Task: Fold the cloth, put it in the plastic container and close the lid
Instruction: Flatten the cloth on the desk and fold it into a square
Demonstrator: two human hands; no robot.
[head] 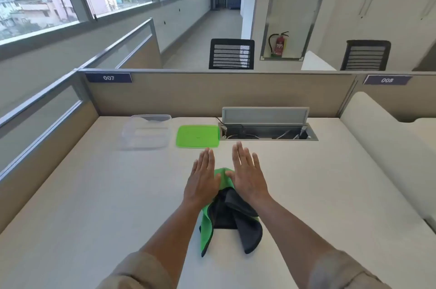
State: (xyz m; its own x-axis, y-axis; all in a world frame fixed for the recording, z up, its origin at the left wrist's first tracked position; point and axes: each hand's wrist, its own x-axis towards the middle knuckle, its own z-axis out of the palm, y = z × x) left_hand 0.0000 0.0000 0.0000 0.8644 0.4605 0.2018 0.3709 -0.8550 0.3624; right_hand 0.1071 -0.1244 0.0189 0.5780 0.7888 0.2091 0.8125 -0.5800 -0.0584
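A crumpled green and dark grey cloth (230, 220) lies on the white desk (94, 206) in front of me. My left hand (203, 178) and my right hand (247, 178) are held flat, palms down, fingers extended, over the cloth's far end. Neither hand grips anything. A clear plastic container (146, 132) stands uncovered at the back left of the desk. Its green lid (197, 136) lies flat on the desk just to the right of it, apart from it.
An open cable tray (266, 133) with wires and a raised grey flap sits in the desk at the back right. Beige partition panels (212, 93) wall the desk's back and left. A white divider (382, 138) bounds the right side.
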